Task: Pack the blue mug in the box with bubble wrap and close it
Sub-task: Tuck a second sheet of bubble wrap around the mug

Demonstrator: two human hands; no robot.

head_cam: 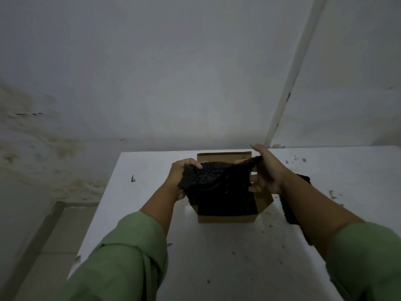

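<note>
Head view: a white bench [217, 257], speckled with dark flecks, carries an open cardboard box [225, 217] near its far edge. Over the box hangs dark bubble wrap [217, 185], its lower part down inside. More dark wrap [288, 211] lies right of the box. The left hand [182, 177] grips the wrap's left edge; the right hand [265, 170] pinches its right corner. The mug cannot be seen.

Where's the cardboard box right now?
In the head view the box sits open on the white table, centre frame near the far edge, under the dark wrap held by the left hand and right hand.
</note>
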